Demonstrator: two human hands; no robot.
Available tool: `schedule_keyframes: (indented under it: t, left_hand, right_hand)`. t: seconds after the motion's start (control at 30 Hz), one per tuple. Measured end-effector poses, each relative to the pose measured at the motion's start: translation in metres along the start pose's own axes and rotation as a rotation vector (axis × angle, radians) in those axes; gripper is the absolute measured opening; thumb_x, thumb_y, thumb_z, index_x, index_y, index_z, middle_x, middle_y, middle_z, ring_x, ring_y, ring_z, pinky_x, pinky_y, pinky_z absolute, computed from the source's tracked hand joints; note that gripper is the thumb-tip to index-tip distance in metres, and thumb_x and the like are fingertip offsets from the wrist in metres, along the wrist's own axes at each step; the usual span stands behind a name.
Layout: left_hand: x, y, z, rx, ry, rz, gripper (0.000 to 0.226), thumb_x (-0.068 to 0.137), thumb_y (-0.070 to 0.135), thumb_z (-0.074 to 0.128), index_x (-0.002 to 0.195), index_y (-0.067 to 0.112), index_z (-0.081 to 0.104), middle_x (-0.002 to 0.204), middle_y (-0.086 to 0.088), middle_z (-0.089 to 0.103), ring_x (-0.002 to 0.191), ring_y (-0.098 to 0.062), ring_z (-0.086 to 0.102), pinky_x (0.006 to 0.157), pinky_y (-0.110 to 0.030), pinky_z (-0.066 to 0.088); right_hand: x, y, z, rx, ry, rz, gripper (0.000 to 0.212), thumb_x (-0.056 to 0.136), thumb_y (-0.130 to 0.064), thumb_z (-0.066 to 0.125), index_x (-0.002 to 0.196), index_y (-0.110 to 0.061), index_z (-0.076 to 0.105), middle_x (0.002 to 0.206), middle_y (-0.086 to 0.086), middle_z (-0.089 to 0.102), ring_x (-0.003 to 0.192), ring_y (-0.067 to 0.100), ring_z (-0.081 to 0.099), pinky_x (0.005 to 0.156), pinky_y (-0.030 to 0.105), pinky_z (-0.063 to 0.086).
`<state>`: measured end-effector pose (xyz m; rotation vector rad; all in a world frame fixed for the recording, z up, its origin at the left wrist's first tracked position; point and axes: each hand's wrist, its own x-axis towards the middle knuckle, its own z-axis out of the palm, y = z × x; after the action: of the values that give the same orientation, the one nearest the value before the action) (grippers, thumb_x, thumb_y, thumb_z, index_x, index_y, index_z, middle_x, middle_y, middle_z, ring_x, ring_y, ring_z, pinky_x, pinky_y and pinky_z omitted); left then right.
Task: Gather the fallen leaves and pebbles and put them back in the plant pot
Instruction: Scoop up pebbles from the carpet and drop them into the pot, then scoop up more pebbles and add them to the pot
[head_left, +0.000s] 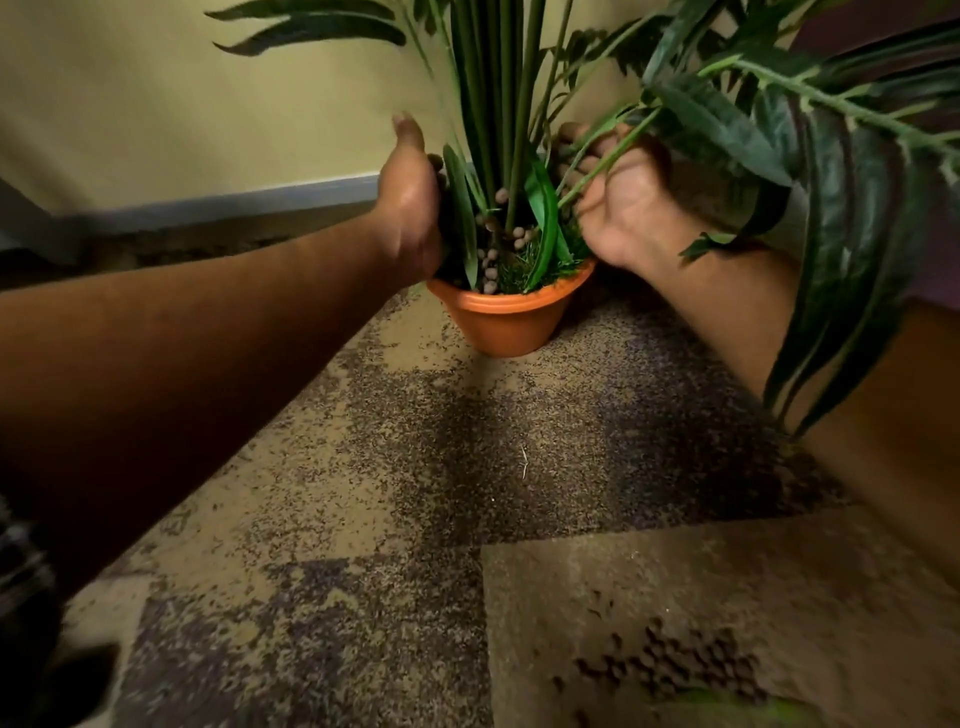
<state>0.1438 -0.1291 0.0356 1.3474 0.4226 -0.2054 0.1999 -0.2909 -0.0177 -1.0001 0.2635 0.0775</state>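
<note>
Ahead, the carpet (363, 467) runs to a grey skirting (260, 200) under a yellow wall (156, 104), and the pot (506, 325) stands just short of that edge. Between the two forearms lies a broad stretch of carpet with only a pale scrap on it.

Long fronds (831, 156) arch down from the upper right and hang across the right forearm and wrist, crowding that side of the pot. Straight green stems (493, 78) rise from the middle of the pot, filling the gap between the hands.

Both hands are at the pot's top. The left hand (408, 208) is at the left side of the rim, palm turned inward and thumb raised; its fingers lie behind the foliage, so I cannot tell how they are set or whether they hold anything. The right hand (618, 192) is at the right side, fingers curled among thin stalks, one stalk crossing its palm; whether it holds anything I cannot tell.

Inside the pot are green moss, upright leaves (540, 208) and brown pebbles (488, 265), some seemingly caught mid-air beside the stems. More fallen pebbles (680, 670) lie scattered on the carpet at the lower right, well apart from the pot, beside a blurred green shape at the frame's bottom edge.
</note>
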Motion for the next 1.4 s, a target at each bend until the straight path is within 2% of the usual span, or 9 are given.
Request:
schedule_keyframes:
  t: [0.1, 0.2, 0.43, 0.57, 0.73, 0.83, 1.0, 1.2, 1.4]
  left_hand:
    - [-0.003, 0.004, -0.002, 0.099, 0.067, 0.068, 0.078, 0.106, 0.061, 0.014, 0.156, 0.005, 0.034, 0.158, -0.015, 0.042, 0.142, -0.032, 0.045, 0.114, -0.047, 0.035]
    - [-0.005, 0.006, -0.005, 0.159, 0.098, 0.12, 0.075, 0.107, 0.058, 0.014, 0.155, 0.004, 0.036, 0.16, -0.015, 0.038, 0.147, -0.031, 0.039, 0.113, -0.044, 0.036]
    - [-0.009, -0.01, -0.02, 0.342, 0.253, 0.339, 0.067, 0.108, 0.053, 0.014, 0.157, 0.012, 0.035, 0.164, -0.007, 0.035, 0.149, -0.023, 0.034, 0.112, -0.034, 0.028]
    - [-0.034, -0.058, -0.042, 0.454, 0.302, 0.49, 0.058, 0.109, 0.048, 0.02, 0.151, 0.016, 0.043, 0.154, -0.001, 0.043, 0.136, -0.012, 0.042, 0.112, -0.027, 0.031]
    - [-0.045, -0.119, -0.076, 0.635, 0.419, 0.706, 0.046, 0.111, 0.029, 0.028, 0.146, 0.007, 0.046, 0.154, -0.012, 0.04, 0.144, -0.02, 0.036, 0.121, -0.026, 0.029]
    - [-0.058, -0.159, -0.086, 0.694, 0.431, 0.685, 0.044, 0.11, 0.023, 0.032, 0.144, -0.002, 0.045, 0.151, -0.021, 0.041, 0.144, -0.03, 0.037, 0.122, -0.031, 0.027]
    - [-0.095, -0.243, -0.09, 0.841, 0.209, 0.438, 0.061, 0.107, 0.041, 0.031, 0.154, 0.002, 0.032, 0.161, -0.019, 0.029, 0.153, -0.032, 0.024, 0.125, -0.051, 0.021]
    - [-0.158, -0.296, -0.067, 1.263, -0.1, 0.462, 0.071, 0.104, 0.056, 0.022, 0.162, 0.014, 0.022, 0.171, 0.0, 0.011, 0.159, -0.016, -0.001, 0.128, -0.042, 0.002]
    - [-0.216, -0.335, -0.058, 1.558, -0.358, 0.587, 0.075, 0.104, 0.058, 0.024, 0.159, 0.009, 0.029, 0.17, -0.011, 0.016, 0.158, -0.027, 0.009, 0.122, -0.05, 0.02]
  right_hand:
    - [0.005, -0.003, -0.006, -0.008, -0.08, -0.084, 0.033, 0.11, -0.016, 0.031, 0.126, -0.002, 0.056, 0.117, 0.018, 0.068, 0.108, 0.025, 0.069, 0.057, 0.02, 0.055]
    - [0.009, 0.001, -0.014, -0.015, -0.232, -0.156, 0.045, 0.105, -0.01, 0.041, 0.145, 0.011, 0.038, 0.152, 0.035, 0.038, 0.14, 0.057, 0.035, 0.048, 0.015, 0.051]
    - [-0.03, -0.014, -0.026, -0.256, -0.15, -0.231, 0.037, 0.103, -0.021, 0.041, 0.121, 0.008, 0.051, 0.139, 0.034, 0.053, 0.107, 0.021, 0.065, 0.085, 0.021, 0.057]
    - [-0.064, -0.005, -0.058, -0.363, -0.05, -0.407, 0.034, 0.106, -0.016, 0.029, 0.098, -0.013, 0.062, 0.087, -0.009, 0.075, 0.087, 0.004, 0.068, 0.086, 0.022, 0.054]
    - [-0.084, 0.051, -0.122, -0.678, 0.055, -0.479, 0.029, 0.107, -0.023, 0.038, 0.103, -0.015, 0.066, 0.104, 0.006, 0.066, 0.095, 0.005, 0.062, 0.088, 0.017, 0.048]
    - [-0.098, 0.084, -0.173, -1.067, -0.078, -0.505, 0.027, 0.103, -0.025, 0.051, 0.11, -0.007, 0.07, 0.116, 0.012, 0.067, 0.11, 0.013, 0.062, 0.099, 0.033, 0.051]
    - [-0.134, 0.12, -0.213, -1.683, -0.418, -0.45, 0.065, 0.103, -0.057, 0.032, 0.154, -0.018, 0.043, 0.168, 0.001, 0.026, 0.157, 0.019, 0.017, 0.127, 0.045, 0.015]
    - [-0.197, 0.129, -0.203, -1.906, -0.749, -0.488, 0.075, 0.103, -0.06, 0.021, 0.162, -0.013, 0.021, 0.172, 0.002, 0.005, 0.159, 0.018, 0.0, 0.127, 0.047, 0.016]
    - [-0.259, 0.127, -0.212, -1.946, -0.979, -0.49, 0.075, 0.103, -0.059, 0.03, 0.161, -0.011, 0.022, 0.172, 0.005, 0.002, 0.159, 0.019, -0.003, 0.127, 0.047, 0.015]
